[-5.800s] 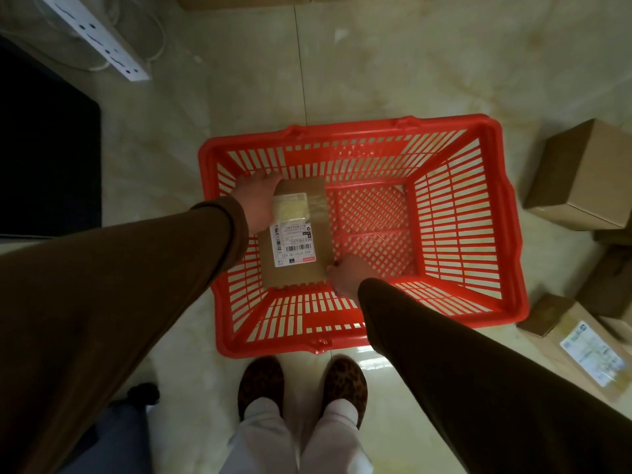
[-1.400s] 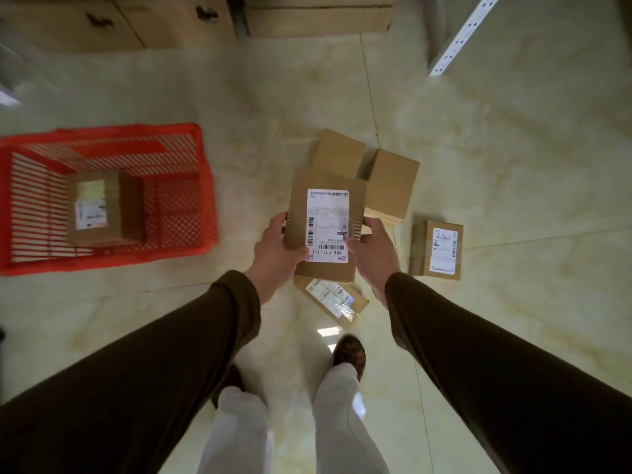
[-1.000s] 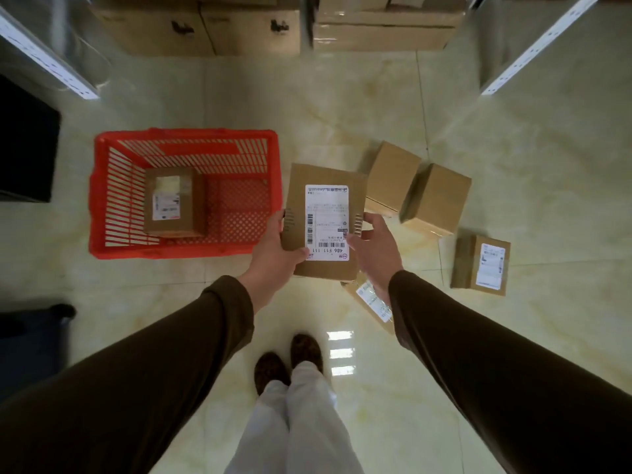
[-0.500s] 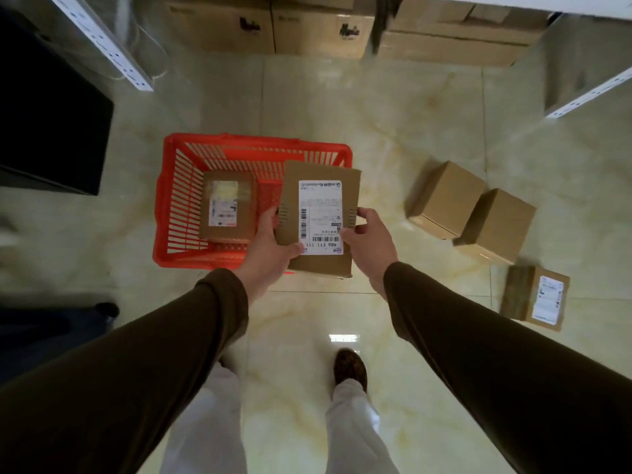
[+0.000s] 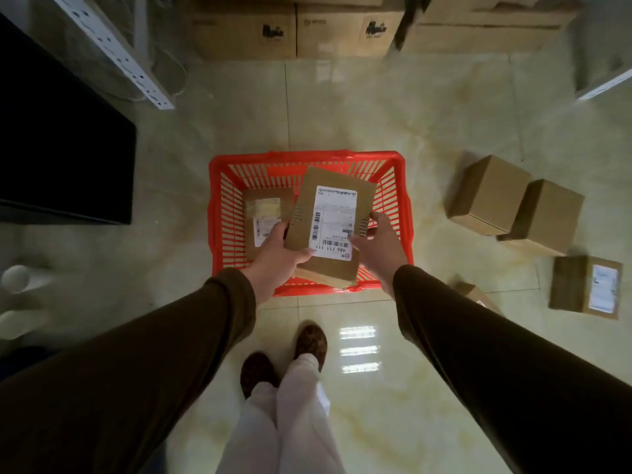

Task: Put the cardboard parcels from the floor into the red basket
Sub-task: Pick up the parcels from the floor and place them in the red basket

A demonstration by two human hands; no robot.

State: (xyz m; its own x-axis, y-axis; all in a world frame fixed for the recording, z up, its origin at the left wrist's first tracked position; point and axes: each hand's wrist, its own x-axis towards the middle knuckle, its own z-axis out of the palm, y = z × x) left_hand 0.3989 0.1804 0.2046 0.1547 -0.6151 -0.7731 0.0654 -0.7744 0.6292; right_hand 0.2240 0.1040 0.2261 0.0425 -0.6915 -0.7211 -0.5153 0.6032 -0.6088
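A flat cardboard parcel with a white shipping label (image 5: 333, 217) hangs over the red basket (image 5: 216, 186), tilted. My left hand (image 5: 277, 260) grips its lower left corner and my right hand (image 5: 378, 242) holds its right edge. Inside the basket on the left lies a smaller labelled parcel (image 5: 265, 213), partly hidden by my left hand. On the floor to the right stand two plain brown boxes (image 5: 487, 195) (image 5: 543, 217), a labelled parcel (image 5: 586, 287), and a flat parcel (image 5: 470, 292) mostly hidden behind my right sleeve.
Large cardboard cartons (image 5: 345, 29) line the far wall. A black block (image 5: 61, 142) and a white perforated shelf post (image 5: 113, 49) stand at the left. My feet (image 5: 284, 357) are on the glossy tile just in front of the basket.
I have carried the labelled parcel from beside the pile across to above the basket. The view swung left, so the basket is now straight ahead and the floor parcels are at the right.
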